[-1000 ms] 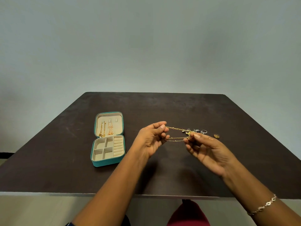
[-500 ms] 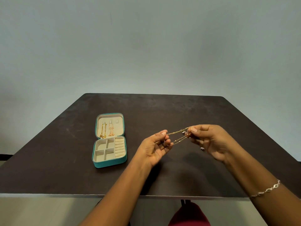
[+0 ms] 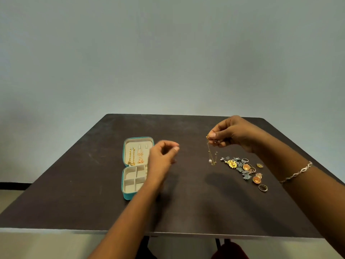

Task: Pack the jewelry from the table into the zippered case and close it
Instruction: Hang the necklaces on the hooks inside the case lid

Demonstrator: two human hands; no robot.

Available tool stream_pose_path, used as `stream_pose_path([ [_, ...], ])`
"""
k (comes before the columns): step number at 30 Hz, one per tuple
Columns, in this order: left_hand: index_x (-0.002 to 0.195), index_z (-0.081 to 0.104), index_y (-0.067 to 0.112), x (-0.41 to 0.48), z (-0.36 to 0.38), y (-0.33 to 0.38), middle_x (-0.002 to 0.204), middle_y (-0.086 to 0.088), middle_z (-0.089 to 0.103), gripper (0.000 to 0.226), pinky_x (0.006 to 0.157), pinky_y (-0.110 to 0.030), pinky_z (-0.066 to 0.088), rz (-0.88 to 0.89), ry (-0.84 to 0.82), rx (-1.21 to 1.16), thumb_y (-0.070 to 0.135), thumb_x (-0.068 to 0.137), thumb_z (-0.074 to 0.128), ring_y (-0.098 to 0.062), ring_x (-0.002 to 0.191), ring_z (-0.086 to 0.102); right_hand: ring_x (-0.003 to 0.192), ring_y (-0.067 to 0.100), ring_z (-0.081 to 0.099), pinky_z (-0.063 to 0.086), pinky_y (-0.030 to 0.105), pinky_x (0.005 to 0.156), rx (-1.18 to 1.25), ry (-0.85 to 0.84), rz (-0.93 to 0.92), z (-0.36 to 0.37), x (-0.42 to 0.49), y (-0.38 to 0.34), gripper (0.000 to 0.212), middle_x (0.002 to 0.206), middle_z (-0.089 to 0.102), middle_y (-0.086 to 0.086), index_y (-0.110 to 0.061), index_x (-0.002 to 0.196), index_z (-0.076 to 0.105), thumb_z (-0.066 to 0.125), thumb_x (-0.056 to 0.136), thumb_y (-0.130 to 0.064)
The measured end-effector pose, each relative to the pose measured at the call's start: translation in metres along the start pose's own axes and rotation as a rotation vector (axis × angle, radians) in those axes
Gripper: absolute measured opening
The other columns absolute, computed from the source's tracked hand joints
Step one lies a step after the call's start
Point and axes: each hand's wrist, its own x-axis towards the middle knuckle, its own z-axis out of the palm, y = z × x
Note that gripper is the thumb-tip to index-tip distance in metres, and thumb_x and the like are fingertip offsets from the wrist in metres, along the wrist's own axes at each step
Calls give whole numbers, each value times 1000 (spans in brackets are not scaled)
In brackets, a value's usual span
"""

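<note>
Now pinching gold chain in right hand alone, dangling it over tabletop; withdrawing left hand, blurred, loosely curled, apparently empty, toward open case.

case left on table, jewelry pile right

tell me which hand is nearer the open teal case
Left. The left hand overlaps the right edge of the teal case in this view; the right hand is well off to the case's right, pinching the gold chain.
</note>
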Motion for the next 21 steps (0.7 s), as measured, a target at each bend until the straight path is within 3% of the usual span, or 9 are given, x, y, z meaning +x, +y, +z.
stream_pose_path([
  [3, 76, 61, 19, 24, -37, -2, 81, -2, 64, 18, 68, -29, 50, 129, 272, 118, 3, 84, 59, -14, 78, 60, 50, 8, 57, 46, 16, 50, -61, -2, -24, 1, 8, -6, 7, 59, 66, 4, -2, 74, 66, 63, 80, -1],
  [7, 88, 60, 16, 51, -90, -27, 91, -6, 63, 6, 70, -32, 48, 54, 533, 401, 11, 87, 55, -21, 90, 60, 49, 5, 56, 46, 15, 51, -139, 1, -67, 12, 23, -15, 8, 64, 64, 7, -3, 74, 66, 63, 81, -1],
  [12, 107, 58, 10, 56, -119, -61, 106, -7, 63, 20, 75, -32, 47, -85, 390, 559, 20, 89, 55, -15, 92, 56, 56, 7, 58, 48, 15, 54, -228, -8, -122, 31, 40, -21, 7, 67, 65, 5, -4, 76, 67, 63, 82, -3],
  [15, 118, 54, 12, 63, -124, -73, 114, -6, 62, 32, 82, -35, 50, -127, 326, 569, 27, 89, 55, -19, 102, 57, 60, 8, 58, 48, 16, 57, -276, -18, -136, 42, 50, -22, 6, 67, 65, 4, -2, 79, 67, 63, 83, -3],
  [21, 114, 60, 17, 69, -124, -77, 102, 0, 67, 29, 84, -40, 51, -123, 256, 506, 31, 90, 54, -16, 92, 62, 63, 7, 58, 47, 17, 61, -311, -12, -194, 64, 68, -27, 6, 69, 66, 3, -5, 79, 67, 63, 83, -4],
])
